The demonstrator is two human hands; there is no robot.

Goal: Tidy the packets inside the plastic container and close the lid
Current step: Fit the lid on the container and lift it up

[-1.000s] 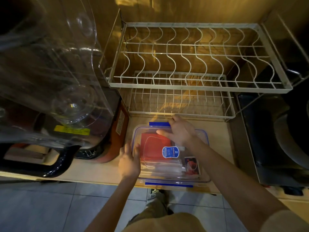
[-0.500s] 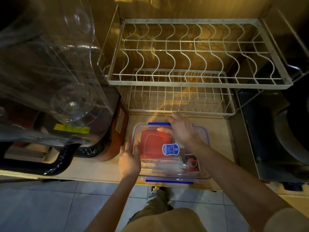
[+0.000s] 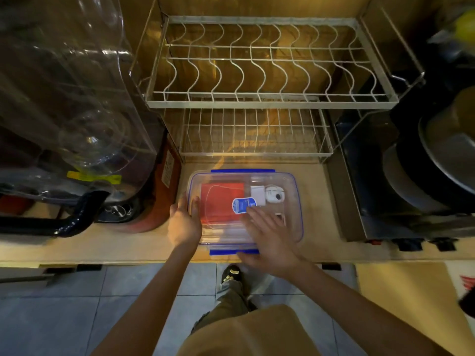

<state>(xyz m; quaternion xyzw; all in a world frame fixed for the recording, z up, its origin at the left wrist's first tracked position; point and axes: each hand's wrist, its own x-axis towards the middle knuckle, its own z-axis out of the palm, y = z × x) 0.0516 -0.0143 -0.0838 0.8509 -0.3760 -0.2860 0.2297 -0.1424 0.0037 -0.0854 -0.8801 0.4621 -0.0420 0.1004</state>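
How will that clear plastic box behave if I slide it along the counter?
The box looks stiff, so it should slide whole. Probably light: only a red packet and small white bits show inside. Low and flat-bottomed, it seems unlikely to tip.

L grip (image 3: 183, 223) flat, fingers straight; R grip (image 3: 270, 237) splayed, palm down

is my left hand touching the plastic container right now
Touching. The head view shows the left hand lying flat against the left side wall of the plastic container, its straight fingers overlapping the rim with no gap.
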